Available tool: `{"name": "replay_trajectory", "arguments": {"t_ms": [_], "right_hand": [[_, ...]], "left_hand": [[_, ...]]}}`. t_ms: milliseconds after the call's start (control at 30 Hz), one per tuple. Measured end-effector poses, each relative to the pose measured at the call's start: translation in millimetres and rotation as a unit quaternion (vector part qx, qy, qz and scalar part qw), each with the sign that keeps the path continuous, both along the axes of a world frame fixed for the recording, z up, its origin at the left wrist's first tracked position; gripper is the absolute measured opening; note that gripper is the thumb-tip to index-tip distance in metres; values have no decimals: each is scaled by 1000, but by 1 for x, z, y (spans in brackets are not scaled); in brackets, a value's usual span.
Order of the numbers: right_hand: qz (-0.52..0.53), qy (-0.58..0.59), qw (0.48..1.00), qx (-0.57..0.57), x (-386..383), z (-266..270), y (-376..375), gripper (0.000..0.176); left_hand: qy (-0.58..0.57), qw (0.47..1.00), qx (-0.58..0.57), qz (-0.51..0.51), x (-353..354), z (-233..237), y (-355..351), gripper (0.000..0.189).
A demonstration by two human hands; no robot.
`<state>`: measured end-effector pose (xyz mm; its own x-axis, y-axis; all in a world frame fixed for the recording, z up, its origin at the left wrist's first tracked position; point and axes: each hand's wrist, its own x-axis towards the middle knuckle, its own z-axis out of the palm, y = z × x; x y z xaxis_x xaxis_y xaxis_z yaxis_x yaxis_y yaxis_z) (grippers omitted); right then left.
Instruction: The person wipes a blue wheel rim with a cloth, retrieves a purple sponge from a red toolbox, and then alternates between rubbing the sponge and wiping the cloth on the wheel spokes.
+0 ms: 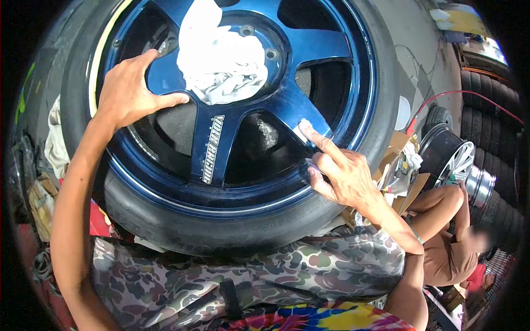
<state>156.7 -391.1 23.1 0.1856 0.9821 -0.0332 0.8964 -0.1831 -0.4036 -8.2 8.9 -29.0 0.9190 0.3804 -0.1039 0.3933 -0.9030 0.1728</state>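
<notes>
A blue multi-spoke car wheel [326, 44] with a black tyre [221, 229] lies before me, tilted, against my lap. My left hand [127, 91] straddles a left spoke, thumb and index finger gripping its edges. With its index finger stretched out, my right hand [342, 174] presses on the lower-right spoke [295, 107]. That fingertip looks whitish, and a pale mark shows beside it. The other right fingers are bent, with no held object plainly visible. A crumpled white cloth [223, 63] covers part of the hub. White lettering [212, 149] runs along the lower spoke.
At right, a person [447, 248] sits low beside bare silver rims [455, 160]. Stacked tyres [488, 127] stand behind them. A red hose [461, 92] crosses the floor. Near my right forearm is an open cardboard box [395, 149]; another white cloth [55, 143] hangs at left.
</notes>
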Motion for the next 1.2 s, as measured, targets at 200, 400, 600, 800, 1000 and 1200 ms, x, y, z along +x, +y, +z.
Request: {"name": "replay_trajectory", "arguments": {"t_ms": [200, 400, 600, 800, 1000, 1200], "right_hand": [[17, 27, 999, -5, 6, 6, -6, 20], [-79, 62, 989, 106, 17, 8, -4, 24], [-78, 65, 991, 84, 10, 2, -5, 21], [-36, -5, 995, 89, 19, 15, -10, 30], [-83, 7, 989, 124, 11, 1, -8, 40], [-73, -10, 991, 112, 6, 1, -7, 41]], "left_hand": [[56, 997, -48, 19, 8, 12, -2, 113], [22, 1000, -6, 15, 2, -1, 0, 113], [8, 1000, 10, 8, 0, -3, 1, 115], [-25, 999, 22, -11, 4, 5, -3, 101], [-12, 1000, 18, -3, 8, 8, -8, 101], [-14, 999, 35, -5, 6, 5, -8, 113]]}}
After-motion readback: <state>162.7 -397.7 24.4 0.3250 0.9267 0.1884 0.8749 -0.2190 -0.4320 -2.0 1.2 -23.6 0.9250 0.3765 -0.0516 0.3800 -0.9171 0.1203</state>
